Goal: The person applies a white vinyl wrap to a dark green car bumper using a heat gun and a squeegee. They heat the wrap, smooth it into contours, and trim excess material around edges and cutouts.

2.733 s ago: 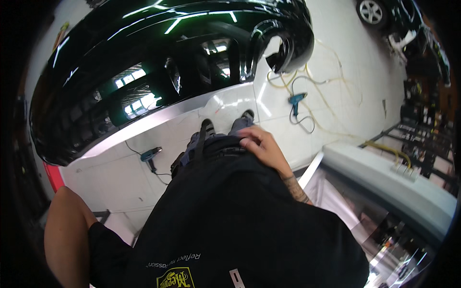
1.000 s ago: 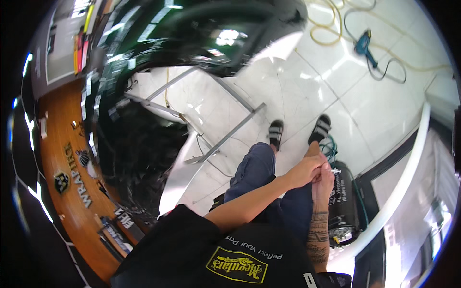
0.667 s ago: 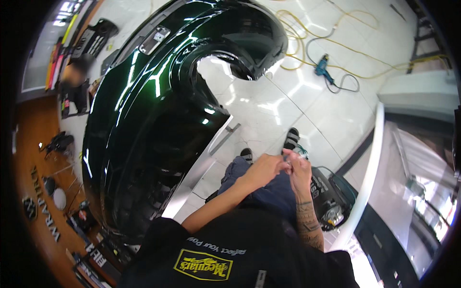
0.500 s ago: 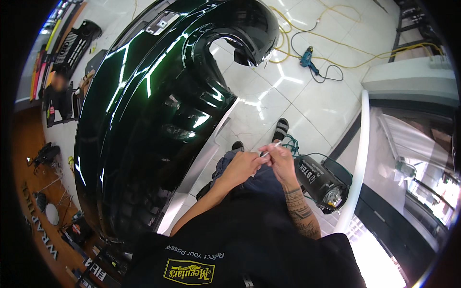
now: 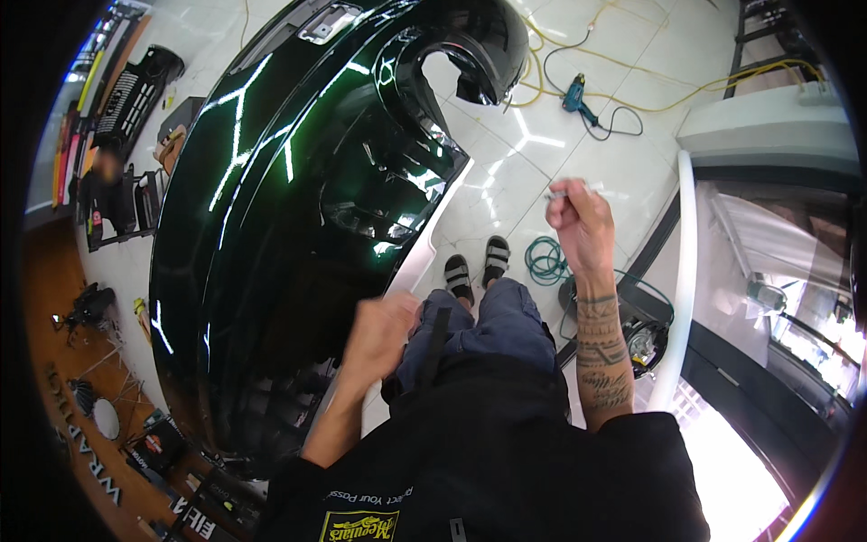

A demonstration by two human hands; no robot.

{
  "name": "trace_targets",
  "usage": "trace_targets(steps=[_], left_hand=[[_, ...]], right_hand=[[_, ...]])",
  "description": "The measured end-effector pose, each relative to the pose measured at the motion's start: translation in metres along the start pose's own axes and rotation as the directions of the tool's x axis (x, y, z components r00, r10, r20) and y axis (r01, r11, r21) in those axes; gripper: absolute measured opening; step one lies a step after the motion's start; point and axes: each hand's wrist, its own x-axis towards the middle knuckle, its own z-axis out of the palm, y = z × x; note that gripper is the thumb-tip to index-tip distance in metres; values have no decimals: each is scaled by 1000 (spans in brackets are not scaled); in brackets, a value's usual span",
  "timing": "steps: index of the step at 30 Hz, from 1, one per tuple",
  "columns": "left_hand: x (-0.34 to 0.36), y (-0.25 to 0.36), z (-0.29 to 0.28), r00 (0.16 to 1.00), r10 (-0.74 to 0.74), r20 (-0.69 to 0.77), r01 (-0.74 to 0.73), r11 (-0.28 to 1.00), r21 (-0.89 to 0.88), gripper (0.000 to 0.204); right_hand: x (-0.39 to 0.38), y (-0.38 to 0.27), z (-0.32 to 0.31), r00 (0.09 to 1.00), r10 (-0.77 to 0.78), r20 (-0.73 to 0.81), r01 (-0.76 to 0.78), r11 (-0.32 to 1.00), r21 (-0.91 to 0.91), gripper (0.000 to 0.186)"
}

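A glossy dark green car bumper (image 5: 298, 217) fills the left and middle, with a pale lower edge on my side. My left hand (image 5: 381, 332) is smeared by motion beside that edge; its fingers are too blurred to read, and whether it touches the bumper does not show. Raised over the floor to the right is my right hand (image 5: 582, 221), its fingers pinched together. Between thumb and fingers pokes the end of a small slim pale thing (image 5: 556, 195), too small to name.
A teal heat gun (image 5: 576, 98) with its cord lies on the tiled floor (image 5: 506, 172), near a yellow cable (image 5: 677, 107). Coiled green hose (image 5: 545, 260) and a dark cylindrical machine (image 5: 646, 343) stand right of my feet. A white rounded rail (image 5: 682, 271) runs along the right.
My hands have come apart: the right moved up and forward with the small slim thing, the left moved left toward the bumper's edge. My feet show more fully now.
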Motion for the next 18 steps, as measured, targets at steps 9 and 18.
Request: trace_targets(steps=[9,18], left_hand=[[121,40,-108,948,315,-53,-35,268,963,64],[185,63,-88,997,72,29,-40,160,986,88]], right_hand=[[32,66,64,956,1,293,-54,984,170,19],[30,87,59,987,-78,138,70,996,58,21]])
